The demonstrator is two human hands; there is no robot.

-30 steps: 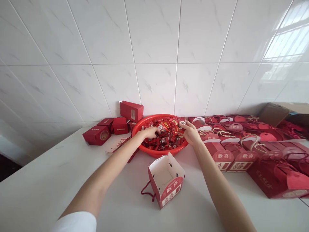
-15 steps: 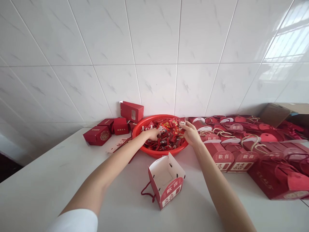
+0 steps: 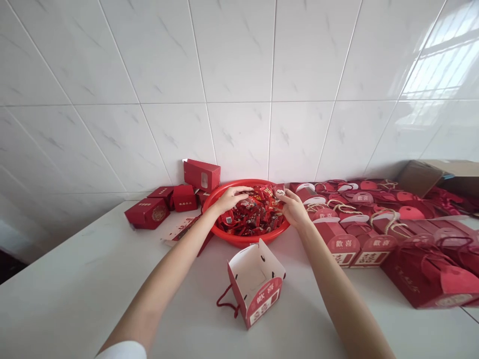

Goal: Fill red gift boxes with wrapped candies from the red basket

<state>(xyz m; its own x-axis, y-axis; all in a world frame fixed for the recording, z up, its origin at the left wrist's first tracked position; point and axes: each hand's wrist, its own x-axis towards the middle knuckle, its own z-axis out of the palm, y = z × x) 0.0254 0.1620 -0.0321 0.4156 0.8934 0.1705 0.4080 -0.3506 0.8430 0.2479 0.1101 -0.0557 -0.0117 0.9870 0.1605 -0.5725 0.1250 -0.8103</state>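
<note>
A red plastic basket [image 3: 251, 240] full of red-wrapped candies [image 3: 258, 219] stands against the wall. Over its left part is my left hand [image 3: 231, 198], fingers stretched out and apart above the candies, holding nothing that I can see. At the basket's right rim my right hand [image 3: 295, 207] pinches a small red-wrapped candy [image 3: 279, 190] between thumb and fingers. In front of the basket sits a red and white gift box [image 3: 254, 281], its top open and its white inside bare, with a dark red cord handle hanging at its left side.
Several closed red boxes [image 3: 149, 212] lie left of the basket, beside some flat printed card [image 3: 179, 232]. Rows of red gift boxes with cord handles [image 3: 359, 244] fill the right side. A brown cardboard box [image 3: 422, 174] stands at the far right, near the tiled wall [image 3: 239, 139].
My left hand has risen out of the candies, moved slightly back and left, and its fingers have opened. My right hand keeps its candy at the rim. The view has shifted slightly.
</note>
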